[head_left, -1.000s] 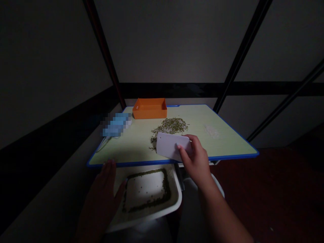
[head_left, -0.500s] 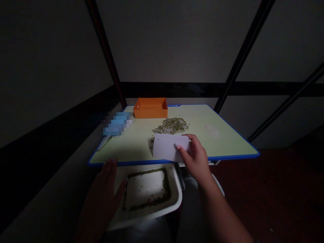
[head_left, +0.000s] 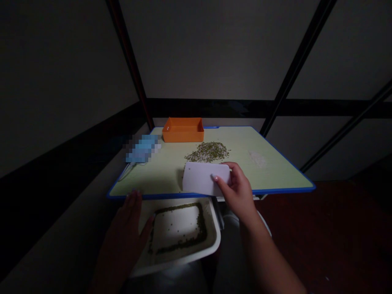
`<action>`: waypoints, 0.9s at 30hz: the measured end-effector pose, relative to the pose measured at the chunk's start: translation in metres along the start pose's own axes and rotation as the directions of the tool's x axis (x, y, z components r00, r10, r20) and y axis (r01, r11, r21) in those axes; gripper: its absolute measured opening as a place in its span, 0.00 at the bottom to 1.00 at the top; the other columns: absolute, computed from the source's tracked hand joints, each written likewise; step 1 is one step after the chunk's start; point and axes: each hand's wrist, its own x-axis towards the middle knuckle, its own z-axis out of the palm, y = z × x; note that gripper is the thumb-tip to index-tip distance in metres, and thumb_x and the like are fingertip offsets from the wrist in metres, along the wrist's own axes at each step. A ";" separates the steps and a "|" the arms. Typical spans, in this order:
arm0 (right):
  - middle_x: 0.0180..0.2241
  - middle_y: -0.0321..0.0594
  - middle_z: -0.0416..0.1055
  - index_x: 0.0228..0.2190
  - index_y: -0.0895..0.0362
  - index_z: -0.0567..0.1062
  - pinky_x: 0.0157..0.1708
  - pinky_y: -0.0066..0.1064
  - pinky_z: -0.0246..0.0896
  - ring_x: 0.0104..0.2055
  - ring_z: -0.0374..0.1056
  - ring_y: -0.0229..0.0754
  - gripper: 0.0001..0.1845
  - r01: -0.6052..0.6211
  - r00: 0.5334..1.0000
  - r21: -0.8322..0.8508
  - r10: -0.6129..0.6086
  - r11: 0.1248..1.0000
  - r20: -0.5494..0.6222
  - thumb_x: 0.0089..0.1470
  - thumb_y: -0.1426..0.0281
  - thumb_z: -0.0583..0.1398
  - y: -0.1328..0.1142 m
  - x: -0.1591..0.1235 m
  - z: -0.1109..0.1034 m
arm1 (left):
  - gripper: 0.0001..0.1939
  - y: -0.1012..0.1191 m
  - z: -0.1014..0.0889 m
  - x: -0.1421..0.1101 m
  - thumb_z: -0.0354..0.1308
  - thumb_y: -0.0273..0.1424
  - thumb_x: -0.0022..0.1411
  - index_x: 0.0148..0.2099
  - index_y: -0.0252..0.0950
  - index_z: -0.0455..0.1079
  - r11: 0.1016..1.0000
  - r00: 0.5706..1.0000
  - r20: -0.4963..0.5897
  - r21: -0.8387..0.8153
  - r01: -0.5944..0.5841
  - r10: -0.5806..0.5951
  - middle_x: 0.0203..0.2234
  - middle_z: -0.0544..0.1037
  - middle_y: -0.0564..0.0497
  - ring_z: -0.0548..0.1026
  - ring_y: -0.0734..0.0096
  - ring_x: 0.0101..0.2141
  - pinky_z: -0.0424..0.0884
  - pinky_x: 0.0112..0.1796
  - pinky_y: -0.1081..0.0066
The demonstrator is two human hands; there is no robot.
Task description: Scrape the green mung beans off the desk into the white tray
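Right fingers point(head_left: 225, 188): grasping white scraper point(head_left: 197, 179); green grains point(head_left: 211, 151) beyond. Left fingers point(head_left: 131, 200): at tub point(head_left: 212, 228); grip, cannot tell. Apparent step: scraping; next likely calls for low edge, tubward draw.

The right fingers point(head_left: 235, 169) hold a flat white scraper point(head_left: 197, 178) near green grains point(head_left: 212, 151).

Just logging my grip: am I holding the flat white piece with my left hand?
No, your right hand grips the flat white piece at one end.

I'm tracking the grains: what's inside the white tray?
The tray has green grains around its floor's edges, a few mid-floor. The left hand hides part of its left side; anything there can't be seen.
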 end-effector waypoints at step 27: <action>0.27 0.32 0.70 0.34 0.53 0.68 0.25 0.26 0.61 0.26 0.66 0.36 0.05 0.069 0.978 -0.180 -0.103 0.981 -0.184 0.57 0.67 0.61 -0.018 -0.005 -0.019 | 0.37 0.000 0.003 -0.004 0.42 0.45 0.63 0.69 0.33 0.41 0.994 0.997 0.036 -0.085 0.066 -0.063 0.65 0.60 0.37 0.60 0.53 0.64 0.62 0.59 0.53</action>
